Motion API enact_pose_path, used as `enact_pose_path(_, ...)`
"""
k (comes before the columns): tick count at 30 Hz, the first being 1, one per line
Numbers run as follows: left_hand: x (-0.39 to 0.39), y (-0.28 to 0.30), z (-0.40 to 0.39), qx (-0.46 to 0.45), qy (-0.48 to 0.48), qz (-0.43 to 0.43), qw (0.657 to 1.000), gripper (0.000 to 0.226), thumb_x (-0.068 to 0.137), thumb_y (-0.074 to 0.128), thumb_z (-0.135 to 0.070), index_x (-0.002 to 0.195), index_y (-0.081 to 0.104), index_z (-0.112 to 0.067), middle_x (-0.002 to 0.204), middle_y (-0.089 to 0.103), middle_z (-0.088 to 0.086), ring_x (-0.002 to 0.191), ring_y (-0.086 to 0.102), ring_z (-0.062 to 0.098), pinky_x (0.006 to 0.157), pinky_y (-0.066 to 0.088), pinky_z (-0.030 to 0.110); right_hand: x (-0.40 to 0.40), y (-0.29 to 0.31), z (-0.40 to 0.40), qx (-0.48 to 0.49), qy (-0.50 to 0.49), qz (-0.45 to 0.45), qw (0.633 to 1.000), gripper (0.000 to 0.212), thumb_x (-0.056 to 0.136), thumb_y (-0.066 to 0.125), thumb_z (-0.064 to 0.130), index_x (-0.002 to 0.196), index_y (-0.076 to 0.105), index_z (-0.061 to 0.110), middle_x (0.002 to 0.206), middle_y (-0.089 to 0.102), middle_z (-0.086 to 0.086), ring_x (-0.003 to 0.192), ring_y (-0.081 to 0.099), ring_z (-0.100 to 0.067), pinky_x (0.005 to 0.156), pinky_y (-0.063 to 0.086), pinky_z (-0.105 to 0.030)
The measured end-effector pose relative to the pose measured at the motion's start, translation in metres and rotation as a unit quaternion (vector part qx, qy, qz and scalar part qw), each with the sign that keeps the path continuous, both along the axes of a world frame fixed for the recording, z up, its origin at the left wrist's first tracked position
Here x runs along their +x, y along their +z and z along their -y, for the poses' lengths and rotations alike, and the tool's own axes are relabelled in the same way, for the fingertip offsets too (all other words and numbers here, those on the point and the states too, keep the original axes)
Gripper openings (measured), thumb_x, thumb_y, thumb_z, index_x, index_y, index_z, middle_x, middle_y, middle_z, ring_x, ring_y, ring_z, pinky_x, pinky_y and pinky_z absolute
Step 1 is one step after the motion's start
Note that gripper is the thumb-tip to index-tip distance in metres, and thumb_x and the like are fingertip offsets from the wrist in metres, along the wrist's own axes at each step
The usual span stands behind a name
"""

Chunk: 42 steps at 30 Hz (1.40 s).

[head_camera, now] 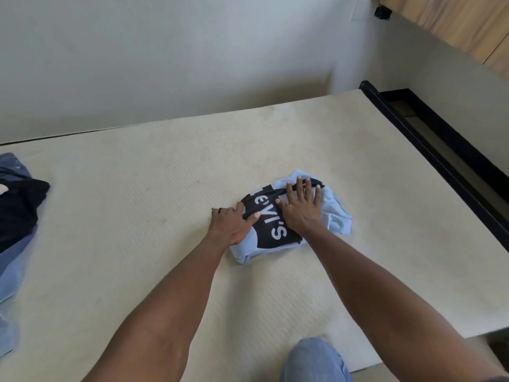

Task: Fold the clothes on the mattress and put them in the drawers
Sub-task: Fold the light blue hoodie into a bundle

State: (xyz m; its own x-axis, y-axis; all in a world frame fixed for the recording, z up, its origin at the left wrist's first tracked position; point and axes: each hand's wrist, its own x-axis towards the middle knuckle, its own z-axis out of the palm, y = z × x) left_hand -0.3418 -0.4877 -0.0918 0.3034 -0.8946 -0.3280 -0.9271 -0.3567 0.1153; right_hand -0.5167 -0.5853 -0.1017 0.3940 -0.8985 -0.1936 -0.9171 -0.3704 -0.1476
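A light blue T-shirt (337, 216) with a black patch and white lettering lies folded into a small bundle on the cream mattress (137, 205), right of centre. My right hand (301, 208) lies flat on top of it, fingers spread, pressing down. My left hand (234, 223) sits at the bundle's left edge, thumb on the black patch and fingers curled under the fabric's side. A pile of other clothes (16, 216), dark navy and blue denim, lies at the mattress's left edge.
A black bed frame rail (440, 150) runs along the mattress's right side. A pale wall stands behind. Wooden furniture (454, 26) shows at the top right. My knee in blue jeans (316, 359) rests at the mattress's near edge.
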Motion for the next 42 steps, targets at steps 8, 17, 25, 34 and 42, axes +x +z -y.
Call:
enact_pose_path(8,-0.003,0.031,-0.028,0.121,0.157,-0.33,0.923,0.075,0.067,0.068,-0.078,0.092,0.067,-0.007,0.078,0.073,0.009,0.071,0.07,0.022,0.067,0.056,0.032,-0.045,0.018,-0.077,0.023,-0.475,0.312,0.822,0.078,0.08,0.073,0.047,0.135,0.038,0.003,0.147,0.034,-0.018,0.135,0.033,-0.036,0.11,0.031,-0.048)
enact_pose_path(17,-0.024,0.031,-0.035,0.033,0.24,-0.507,0.827,0.048,0.081,0.071,-0.057,0.104,0.071,-0.015,0.094,0.076,0.001,0.089,0.07,0.018,0.067,0.052,0.027,-0.068,0.025,-0.085,0.422,-0.377,0.55,0.614,0.039,0.072,0.083,0.015,0.109,0.071,0.008,0.107,0.074,-0.009,0.1,0.069,-0.025,0.091,0.055,-0.036)
enact_pose_path(25,-0.032,0.028,-0.011,0.047,0.262,-0.666,0.697,0.048,0.08,0.076,-0.04,0.117,0.07,-0.01,0.112,0.071,0.016,0.104,0.068,0.034,0.093,0.054,0.044,-0.076,0.029,-0.07,0.483,-0.264,0.621,0.558,0.049,0.081,0.08,0.024,0.126,0.064,0.01,0.121,0.069,-0.013,0.113,0.066,-0.033,0.102,0.049,-0.05)
enact_pose_path(34,-0.038,0.06,0.132,-0.178,0.265,-0.72,0.617,0.051,0.073,0.084,-0.032,0.116,0.07,-0.007,0.111,0.072,0.017,0.102,0.069,0.036,0.095,0.053,0.052,-0.047,0.082,0.091,0.223,-0.244,0.648,0.687,0.046,0.069,0.086,0.017,0.108,0.068,0.002,0.098,0.075,-0.014,0.088,0.074,-0.029,0.079,0.06,-0.043)
enact_pose_path(42,-0.038,0.028,0.226,-0.142,0.259,-0.644,0.706,0.081,0.091,0.07,-0.026,0.154,0.02,-0.025,0.14,0.054,0.003,0.112,0.06,0.025,0.1,0.047,0.05,-0.038,0.073,0.224,0.076,-0.133,0.339,0.928,0.084,0.078,0.073,0.052,0.144,0.038,0.015,0.129,0.054,-0.008,0.118,0.056,-0.025,0.098,0.047,-0.037)
